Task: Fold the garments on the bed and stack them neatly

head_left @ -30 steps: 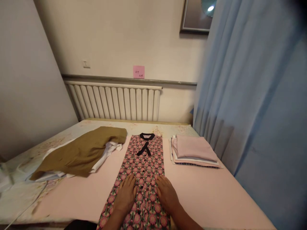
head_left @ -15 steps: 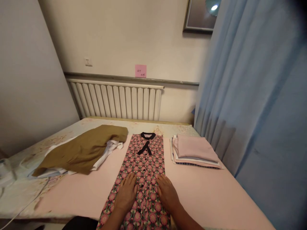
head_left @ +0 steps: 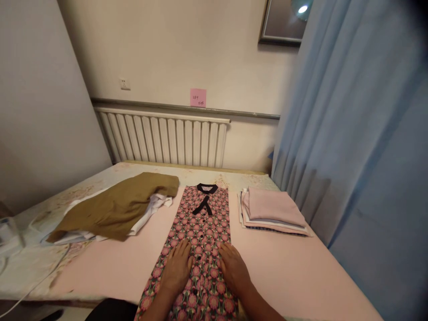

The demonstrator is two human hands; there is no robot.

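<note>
A pink-and-black flower-patterned blouse point(head_left: 205, 227) lies flat in front of me, its sides turned in to a long strip. Its black collar point(head_left: 207, 188) points away from me, with a black tie and a row of dark buttons below. My left hand point(head_left: 177, 265) rests on the left part of the cloth, fingers stretched out. On the right edge lies my right hand point(head_left: 234, 267), also flat with its fingers extended. Neither hand grips the fabric. The blouse's lower end runs out of view between my forearms.
To the left lies a loose heap of clothes under a brown garment point(head_left: 127, 205). A neat stack of folded clothes point(head_left: 274, 205) sits on the right. Both rest on a pink sheet point(head_left: 281, 267). A blue curtain point(head_left: 334, 111) hangs along the right side; a radiator point(head_left: 167, 138) stands behind.
Both hands stay in the same place on the blouse. Only the camera's view has shifted slightly.
</note>
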